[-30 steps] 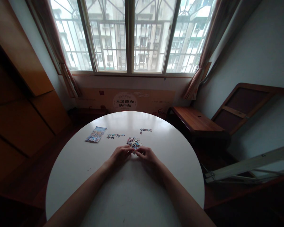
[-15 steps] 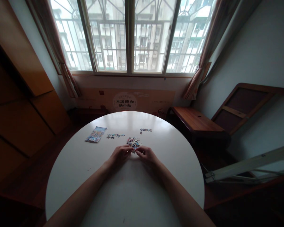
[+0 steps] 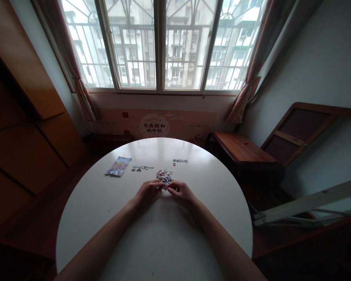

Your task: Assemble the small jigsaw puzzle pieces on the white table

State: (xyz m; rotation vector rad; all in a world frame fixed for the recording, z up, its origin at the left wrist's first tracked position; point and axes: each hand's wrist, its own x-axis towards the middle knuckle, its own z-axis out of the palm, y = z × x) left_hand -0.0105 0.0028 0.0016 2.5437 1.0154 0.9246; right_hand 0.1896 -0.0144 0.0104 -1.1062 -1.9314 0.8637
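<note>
My left hand (image 3: 148,191) and my right hand (image 3: 181,192) rest close together on the round white table (image 3: 152,242), fingertips almost meeting. Both are curled in a pinch at the near edge of a small heap of loose jigsaw pieces (image 3: 165,176). What the fingers pinch is too small to make out. A short joined row of pieces (image 3: 142,168) lies to the left of the heap. Another short row (image 3: 179,160) lies behind it to the right. A colourful picture card (image 3: 118,166) sits at the far left of the table.
A barred window (image 3: 160,43) with curtains fills the far wall. A low wooden bench (image 3: 240,148) stands to the right of the table, with a wooden frame (image 3: 301,132) leaning on the wall. Wooden cabinets (image 3: 23,117) line the left side.
</note>
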